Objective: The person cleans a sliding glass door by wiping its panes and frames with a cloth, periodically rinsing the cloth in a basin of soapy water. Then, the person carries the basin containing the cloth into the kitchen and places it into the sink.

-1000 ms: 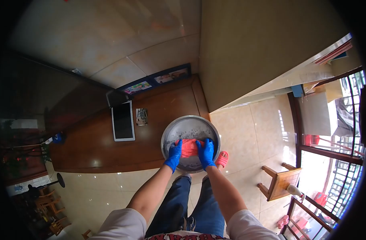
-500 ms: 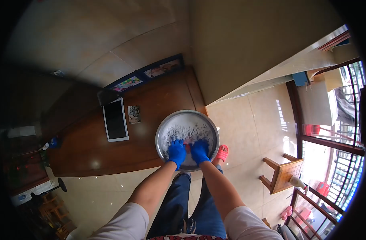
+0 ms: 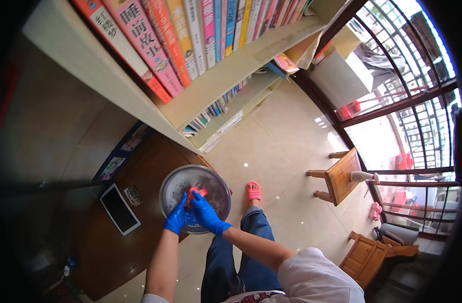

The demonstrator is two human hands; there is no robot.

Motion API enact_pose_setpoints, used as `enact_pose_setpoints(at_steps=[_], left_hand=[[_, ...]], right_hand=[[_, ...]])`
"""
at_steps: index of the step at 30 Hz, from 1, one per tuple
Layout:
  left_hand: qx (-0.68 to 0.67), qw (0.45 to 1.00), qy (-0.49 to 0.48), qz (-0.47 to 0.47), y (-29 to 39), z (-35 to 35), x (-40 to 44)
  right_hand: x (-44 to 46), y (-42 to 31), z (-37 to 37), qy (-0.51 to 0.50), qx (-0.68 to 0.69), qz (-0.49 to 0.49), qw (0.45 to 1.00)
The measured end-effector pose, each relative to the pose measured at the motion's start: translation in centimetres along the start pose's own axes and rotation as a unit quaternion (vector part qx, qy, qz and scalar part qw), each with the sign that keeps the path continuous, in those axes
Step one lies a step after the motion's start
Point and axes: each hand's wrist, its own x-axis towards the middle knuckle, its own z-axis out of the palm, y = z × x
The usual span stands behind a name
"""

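Observation:
A round metal basin [image 3: 222, 194] with sudsy water stands on the brown wooden table. Over it, my left hand [image 3: 177, 214] and my right hand [image 3: 204, 211], both in blue gloves, are close together and gripping a bunched red cloth [image 3: 196, 193]. Part of the cloth is hidden behind the gloved fingers.
A tablet [image 3: 120, 209] and a small picture card [image 3: 133, 195] lie on the table [image 3: 97, 257]. Beyond is a bookshelf [image 3: 231, 68] full of books. A wooden stool [image 3: 340, 175] with a bottle [image 3: 361, 176] on it stands right, near another wooden chair [image 3: 363, 257].
The view has swung to the right, bringing the bookshelf in. My hands dipped into the suds with the cloth, and now hold it bunched up and closer together.

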Motion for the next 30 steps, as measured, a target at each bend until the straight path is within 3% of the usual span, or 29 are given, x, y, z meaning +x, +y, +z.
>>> enact_pose_setpoints(at_steps=[1,3,5,6,7,8,10,11,12,13,14,15,17,18,19,20,21,22,23,26,28,29,30], left_hand=[[0.008,0.999,-0.035,0.011,0.4,0.2,0.5],[-0.054,0.99,-0.117,-0.063,2.3,3.4,-2.0],[-0.039,0.994,-0.094,-0.036,2.0,3.9,-2.2],[-0.046,0.991,-0.12,-0.048,1.1,2.3,-0.9],[-0.053,0.986,-0.144,-0.059,0.5,0.9,-0.1],[-0.046,0.986,-0.15,-0.063,0.3,-0.4,0.3],[0.17,0.972,-0.164,-0.021,0.2,-0.4,0.0],[0.241,0.956,-0.168,-0.007,0.3,0.5,-0.6],[0.566,0.814,-0.094,0.085,1.5,4.8,-4.0],[0.811,0.56,-0.006,0.169,2.2,7.3,-6.0],[0.842,0.468,-0.015,0.266,1.0,4.5,-3.8],[0.842,0.467,-0.016,0.268,0.8,4.5,-3.0],[0.591,0.789,-0.059,0.157,0.5,4.5,-2.1],[0.422,0.899,-0.075,0.089,0.5,4.4,-1.9],[0.232,0.969,-0.085,0.016,0.5,4.1,-2.0],[0.031,0.994,-0.09,-0.054,0.5,3.7,-2.3],[-0.173,0.973,-0.091,-0.119,0.7,3.1,-2.6],[-0.099,0.992,-0.008,-0.073,0.5,3.9,-2.8],[-0.151,0.983,-0.048,-0.088,0.0,2.3,-1.7],[-0.198,0.975,-0.041,-0.091,-0.1,4.2,-2.6],[-0.242,0.964,-0.066,-0.092,-0.1,5.2,-3.3],[-0.262,0.955,-0.089,-0.103,0.1,6.4,-4.3],[-0.267,0.946,-0.132,-0.128,0.1,5.6,-4.3]], right_hand=[[-1.4,-1.7,0.9,-0.048,0.167,0.078,0.982],[-3.6,-1.4,1.3,-0.121,0.048,0.038,0.991],[-5.6,-4.0,2.3,-0.108,-0.053,0.066,0.99],[-5.8,-4.5,2.8,-0.042,0.129,0.199,0.971],[-5.6,-5.8,3.0,-0.037,0.131,0.192,0.972],[-5.1,-7.7,3.1,-0.041,0.095,0.181,0.978],[-3.3,-5.7,2.2,-0.084,0.076,0.106,0.988],[-1.7,-3.2,1.1,-0.071,-0.19,0.041,0.978],[-0.9,-6.0,0.3,-0.048,-0.444,-0.074,0.892],[0.8,-7.2,-0.6,-0.03,-0.317,-0.031,0.948],[2.2,-8.2,-1.1,0.018,-0.318,0.009,0.948],[4.1,-6.3,-2.2,0.013,-0.325,-0.019,0.945],[5.5,-4.1,-3.1,0.018,-0.382,-0.052,0.923],[6.0,-2.6,-3.5,0.018,-0.381,-0.052,0.923],[6.0,-2.2,-3.4,0.001,-0.288,0.031,0.957],[6.0,-1.7,-3.0,-0.019,-0.191,0.113,0.975],[5.8,-1.4,-3.2,-0.026,-0.141,0.166,0.976],[5.4,-1.4,-3.4,-0.035,-0.077,0.161,0.983],[5.0,-1.3,-3.4,-0.046,-0.012,0.158,0.986],[4.8,-0.5,-3.8,-0.077,0.07,0.177,0.979],[5.0,-0.6,-3.9,-0.111,0.187,0.257,0.942],[4.6,-1.5,-3.8,-0.122,0.279,0.327,0.895],[4.4,-1.6,-4.0,-0.14,0.304,0.316,0.888]])
